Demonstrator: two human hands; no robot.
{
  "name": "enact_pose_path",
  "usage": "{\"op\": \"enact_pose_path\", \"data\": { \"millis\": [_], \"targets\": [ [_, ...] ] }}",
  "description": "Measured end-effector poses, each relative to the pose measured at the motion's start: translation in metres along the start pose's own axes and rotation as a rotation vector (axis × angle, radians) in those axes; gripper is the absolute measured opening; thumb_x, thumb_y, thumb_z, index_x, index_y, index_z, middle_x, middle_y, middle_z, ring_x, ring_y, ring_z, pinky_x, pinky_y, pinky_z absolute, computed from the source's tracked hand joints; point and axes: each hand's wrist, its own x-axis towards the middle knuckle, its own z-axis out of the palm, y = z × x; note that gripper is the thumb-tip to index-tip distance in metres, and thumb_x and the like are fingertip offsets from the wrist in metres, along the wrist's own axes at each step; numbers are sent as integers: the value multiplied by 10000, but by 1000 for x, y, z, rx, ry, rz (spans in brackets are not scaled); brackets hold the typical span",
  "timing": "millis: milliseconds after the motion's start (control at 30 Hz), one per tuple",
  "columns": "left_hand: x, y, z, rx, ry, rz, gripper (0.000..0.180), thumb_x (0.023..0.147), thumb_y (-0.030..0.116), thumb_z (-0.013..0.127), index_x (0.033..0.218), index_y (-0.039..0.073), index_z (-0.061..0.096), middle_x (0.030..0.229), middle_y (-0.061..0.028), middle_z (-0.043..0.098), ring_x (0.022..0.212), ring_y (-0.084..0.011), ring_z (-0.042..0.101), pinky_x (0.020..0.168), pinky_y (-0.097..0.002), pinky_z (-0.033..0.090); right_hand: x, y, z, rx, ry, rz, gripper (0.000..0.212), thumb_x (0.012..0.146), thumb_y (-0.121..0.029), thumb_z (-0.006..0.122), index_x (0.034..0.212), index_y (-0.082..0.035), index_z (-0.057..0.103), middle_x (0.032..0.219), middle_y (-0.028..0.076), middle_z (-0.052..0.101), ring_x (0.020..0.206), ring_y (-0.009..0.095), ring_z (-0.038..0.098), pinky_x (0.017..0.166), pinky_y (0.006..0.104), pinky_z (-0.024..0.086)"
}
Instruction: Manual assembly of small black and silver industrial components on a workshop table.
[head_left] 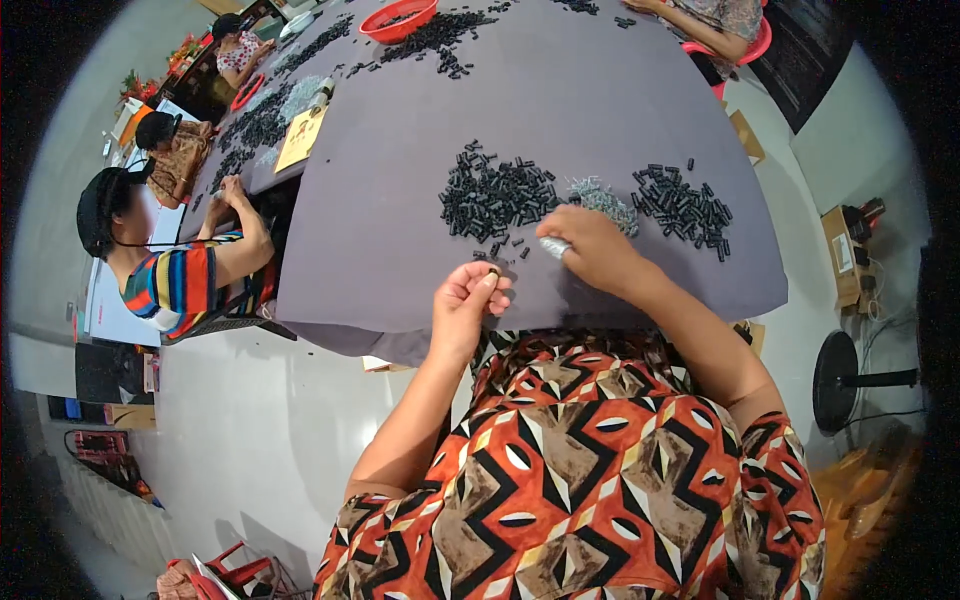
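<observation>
My left hand (468, 305) is raised near the table's front edge, thumb and fingers pinched round a small dark cylindrical piece (494, 271). It looks like those in the black heap (495, 192) just beyond. To its right, my right hand (597, 250) is curled beside a small mound of silvery metal pins (604, 203). A whitish wrap (554, 246) covers one of its digits. The right fingertips are bent in and mostly hidden, so whatever they hold does not show. Farther right lies a second heap of black cylindrical pieces (684, 208).
A grey cloth covers the table (400, 150). Toward its far end stands a red basket (397, 20) beside more black pieces. At left, a person in a striped shirt (190, 270) works at another table, near a yellow booklet (300, 138). A fan base (835, 380) stands at right.
</observation>
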Motion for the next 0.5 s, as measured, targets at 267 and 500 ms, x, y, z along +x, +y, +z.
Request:
{"op": "enact_pose_path", "data": {
  "millis": [267, 500],
  "targets": [
    [0, -5, -2, 3, -14, 11, 139, 948, 95, 576, 1061, 18, 601, 914, -90, 703, 702, -103, 642, 651, -223, 517, 14, -12, 21, -230, -157, -51, 160, 738, -12, 613, 895, -40, 608, 853, 134, 570, 822, 352, 598, 708, 442, 481],
    [1, -7, 1, 59, -75, 6, 141, 933, 72, 592, 1054, 1, 605, 933, -91, 710, 713, -103, 647, 656, -223, 516, -3, -6, 17, -37, -51, -64, 159, 761, 0, 618, 918, -25, 604, 832, 113, 558, 762, 282, 592, 661, 360, 478]
  ]
}}
